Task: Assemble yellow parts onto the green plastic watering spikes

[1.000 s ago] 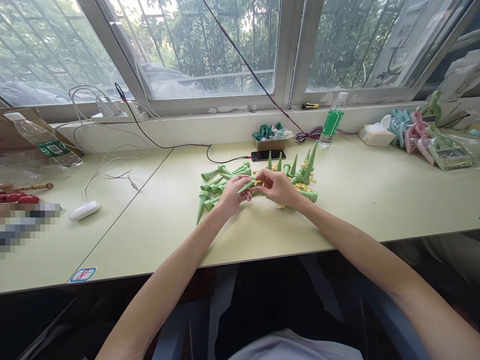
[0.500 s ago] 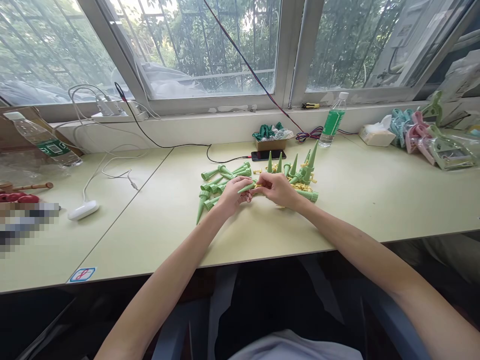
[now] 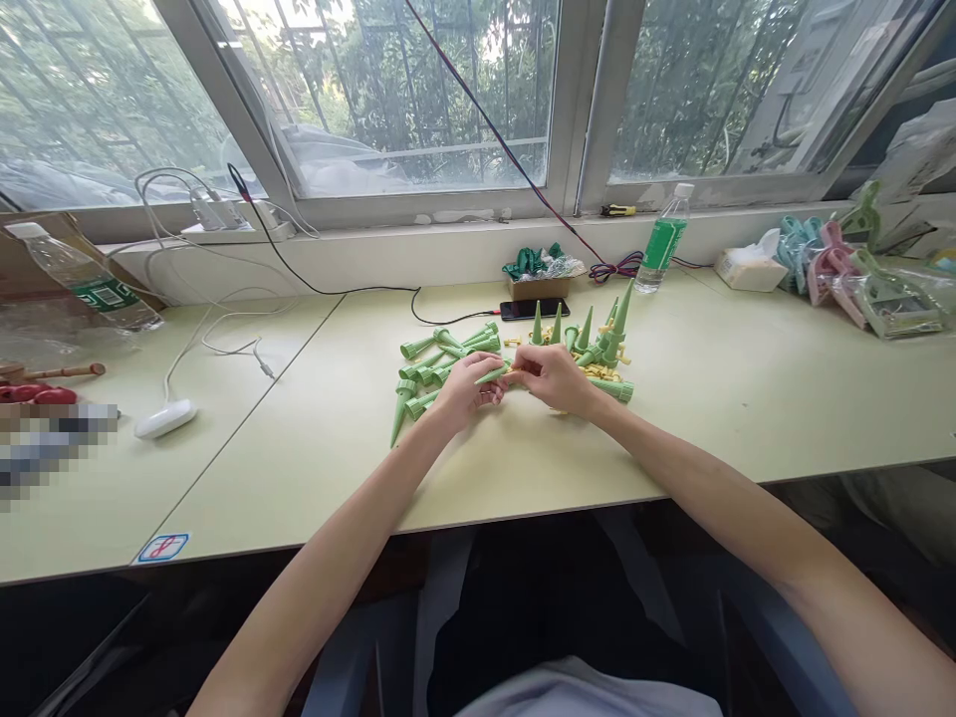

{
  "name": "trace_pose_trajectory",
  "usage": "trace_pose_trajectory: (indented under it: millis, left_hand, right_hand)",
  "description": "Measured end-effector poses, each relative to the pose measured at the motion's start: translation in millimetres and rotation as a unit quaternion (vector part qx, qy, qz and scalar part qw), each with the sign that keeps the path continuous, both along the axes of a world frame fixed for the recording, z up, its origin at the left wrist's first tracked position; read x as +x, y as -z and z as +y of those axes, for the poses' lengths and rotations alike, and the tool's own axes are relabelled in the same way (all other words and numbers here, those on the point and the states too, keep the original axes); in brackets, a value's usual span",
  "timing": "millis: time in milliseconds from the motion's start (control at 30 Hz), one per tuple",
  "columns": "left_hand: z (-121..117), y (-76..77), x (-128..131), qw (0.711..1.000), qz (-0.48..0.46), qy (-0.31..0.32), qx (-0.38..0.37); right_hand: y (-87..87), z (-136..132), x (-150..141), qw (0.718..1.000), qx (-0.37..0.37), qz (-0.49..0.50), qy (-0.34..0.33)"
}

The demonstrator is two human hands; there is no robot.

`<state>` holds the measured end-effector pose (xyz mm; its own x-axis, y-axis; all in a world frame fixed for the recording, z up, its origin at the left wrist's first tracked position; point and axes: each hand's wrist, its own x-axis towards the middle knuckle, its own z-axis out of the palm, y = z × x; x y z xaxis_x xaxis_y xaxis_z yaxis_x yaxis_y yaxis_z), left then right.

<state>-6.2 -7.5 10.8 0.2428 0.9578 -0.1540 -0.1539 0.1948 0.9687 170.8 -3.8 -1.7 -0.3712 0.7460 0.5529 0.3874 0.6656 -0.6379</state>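
Observation:
My left hand [image 3: 464, 392] is closed on a green plastic watering spike [image 3: 492, 375], its tapered body lying across the fingers. At the spike's right end, the fingertips of my right hand [image 3: 559, 378] are pinched together; a bit of yellow shows there, seemingly a small valve, mostly hidden by the fingers. Beside my left hand lies a pile of green spikes [image 3: 405, 398]. Behind and right of my right hand, several more spikes [image 3: 585, 331] stand point up, some with yellow pieces fitted. Small yellow valves [image 3: 606, 373] lie heaped near the right wrist.
A black phone [image 3: 535, 310] on a cable lies behind the hands, with a small cardboard box [image 3: 529, 289] beyond it. Water bottles stand or lean at right [image 3: 663, 239] and left [image 3: 97, 284]. A white charger [image 3: 165, 419] and cables lie leftward; plastic clips [image 3: 833, 264] are far right.
Both hands keep nearly the same place. The spike in the left hand has tilted slightly, and the right fingertips have shifted a little at its end.

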Motion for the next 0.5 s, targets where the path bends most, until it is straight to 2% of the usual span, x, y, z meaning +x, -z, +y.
trace_pose_trajectory:
  millis: [333,500]
  left_hand:
    - [2.1,2.4,3.1,1.000,0.006,-0.022,-0.003]
    - [-1.1,-1.2,7.6,0.996,0.044,-0.047,0.060]
  right_hand:
    - [0.9,1.4,-0.2,0.999,-0.024,0.001,0.023]
    - [-0.1,0.7,0.3,0.998,-0.034,-0.011,0.058]
